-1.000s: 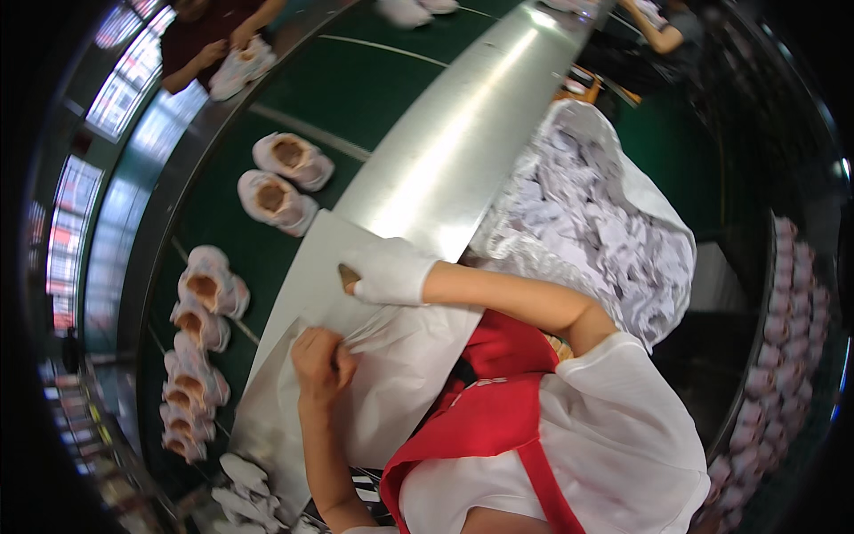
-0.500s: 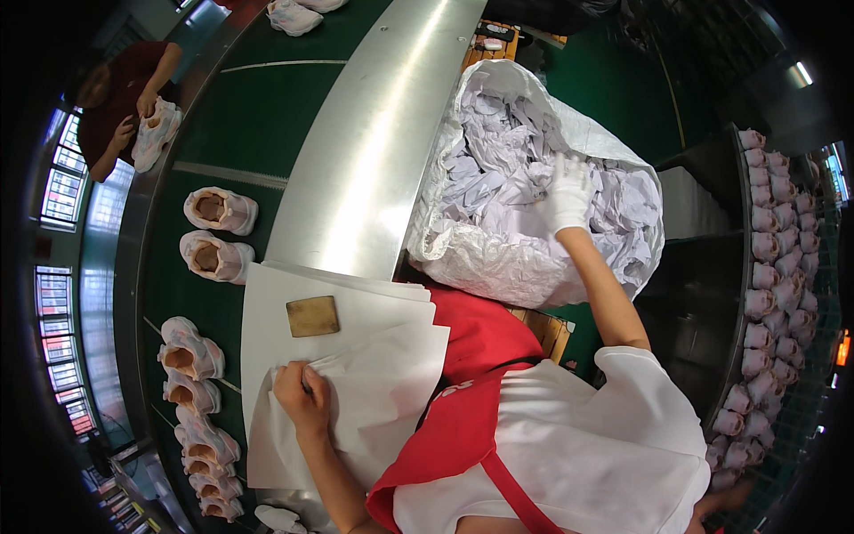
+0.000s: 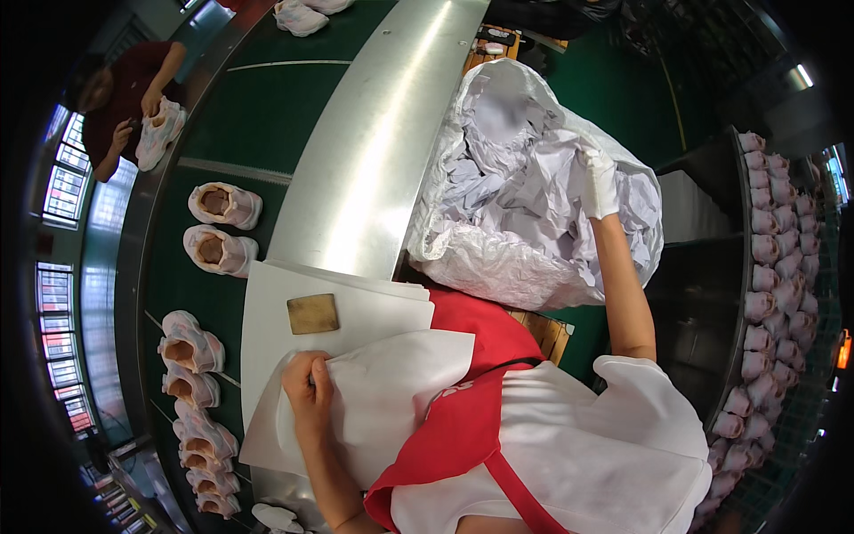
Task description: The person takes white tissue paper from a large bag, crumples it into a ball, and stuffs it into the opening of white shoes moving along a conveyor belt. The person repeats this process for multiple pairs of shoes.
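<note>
My left hand (image 3: 308,390), bare, is closed on the edge of a white paper sheet (image 3: 400,369). That sheet bulges up from a stack of white sheets (image 3: 267,307) beneath. A flat brownish block (image 3: 312,314) rests on the stack just beyond my fingers. My right hand (image 3: 602,181), in a white glove, reaches into a big white woven sack (image 3: 507,276). Its fingers curl against crumpled white paper (image 3: 556,173) and appear to grip it; the fingertips are partly hidden. A blurred pale patch of paper (image 3: 500,116) shows near the sack's far side.
A smooth metal ledge (image 3: 356,178) runs beside a green conveyor belt (image 3: 285,98). Several pale sneakers (image 3: 222,205) stand on the belt. Across it, a person (image 3: 129,107) handles a sneaker (image 3: 161,133). At right, a rack (image 3: 772,294) holds many more shoes.
My right hand has shifted right and farther into the sack, and the paper beside it has moved. My left hand has moved slightly right, with the top sheet sliding right and bulging. The person's sneaker shifted slightly.
</note>
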`<state>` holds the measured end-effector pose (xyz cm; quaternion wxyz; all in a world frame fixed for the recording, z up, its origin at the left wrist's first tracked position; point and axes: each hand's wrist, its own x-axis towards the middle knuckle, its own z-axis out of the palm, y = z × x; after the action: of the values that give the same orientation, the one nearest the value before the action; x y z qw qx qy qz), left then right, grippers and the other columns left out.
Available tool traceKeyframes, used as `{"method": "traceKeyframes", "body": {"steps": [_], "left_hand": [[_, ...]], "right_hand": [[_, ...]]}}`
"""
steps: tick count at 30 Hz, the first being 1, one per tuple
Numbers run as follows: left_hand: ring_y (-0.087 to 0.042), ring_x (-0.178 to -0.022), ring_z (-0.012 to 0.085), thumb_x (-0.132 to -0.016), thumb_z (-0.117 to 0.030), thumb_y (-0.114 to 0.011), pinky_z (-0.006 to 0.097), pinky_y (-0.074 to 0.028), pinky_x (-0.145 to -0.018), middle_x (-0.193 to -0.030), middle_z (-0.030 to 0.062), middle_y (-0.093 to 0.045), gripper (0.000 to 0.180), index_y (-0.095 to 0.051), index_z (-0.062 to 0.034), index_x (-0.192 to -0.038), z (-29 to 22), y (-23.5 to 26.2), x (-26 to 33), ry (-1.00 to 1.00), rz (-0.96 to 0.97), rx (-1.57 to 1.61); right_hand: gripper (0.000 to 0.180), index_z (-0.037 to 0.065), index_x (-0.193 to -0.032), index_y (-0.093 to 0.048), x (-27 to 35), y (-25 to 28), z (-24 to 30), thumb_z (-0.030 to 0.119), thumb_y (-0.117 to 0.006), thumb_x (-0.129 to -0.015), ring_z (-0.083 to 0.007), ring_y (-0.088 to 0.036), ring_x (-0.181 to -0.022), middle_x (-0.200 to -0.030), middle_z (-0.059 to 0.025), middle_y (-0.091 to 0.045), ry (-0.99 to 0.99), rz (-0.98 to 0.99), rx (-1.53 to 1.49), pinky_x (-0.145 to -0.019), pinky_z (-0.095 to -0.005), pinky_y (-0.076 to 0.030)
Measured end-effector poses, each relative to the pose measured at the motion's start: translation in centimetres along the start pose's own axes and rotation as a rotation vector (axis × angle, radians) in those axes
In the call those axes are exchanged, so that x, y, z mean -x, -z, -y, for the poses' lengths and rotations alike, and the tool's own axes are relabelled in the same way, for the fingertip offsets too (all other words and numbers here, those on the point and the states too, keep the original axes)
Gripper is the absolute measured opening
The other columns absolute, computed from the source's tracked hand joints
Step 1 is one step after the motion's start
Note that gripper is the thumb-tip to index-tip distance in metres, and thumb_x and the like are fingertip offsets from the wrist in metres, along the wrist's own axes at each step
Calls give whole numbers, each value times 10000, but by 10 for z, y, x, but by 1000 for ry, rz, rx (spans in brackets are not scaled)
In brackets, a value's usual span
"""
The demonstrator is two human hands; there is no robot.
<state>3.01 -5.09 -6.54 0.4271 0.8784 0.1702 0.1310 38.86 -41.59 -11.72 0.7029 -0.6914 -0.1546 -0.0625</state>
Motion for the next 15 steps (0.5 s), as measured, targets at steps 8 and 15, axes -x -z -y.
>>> {"method": "traceKeyframes", "body": {"steps": [8,15], "left_hand": [[-454,-572,257,-804,-54,-531,359,-363,-536,-627,121,-536,98,-601,12,-785,-15,3,-6,-136,72,-82],[-424,-555,260,-747,-10,-537,371,-346,-524,-580,117,-492,70,-601,4,-772,-12,1,3,-72,45,-112]], "right_hand": [[237,135,-1022,-653,-14,17,-40,209,-489,-868,-367,-639,-855,-921,-204,-651,-224,109,1372,-740,-451,-482],[253,6,-1034,-623,-39,-35,131,137,-457,-896,-130,-585,-850,-925,-41,-630,52,-266,-65,-793,-263,-468]]}}
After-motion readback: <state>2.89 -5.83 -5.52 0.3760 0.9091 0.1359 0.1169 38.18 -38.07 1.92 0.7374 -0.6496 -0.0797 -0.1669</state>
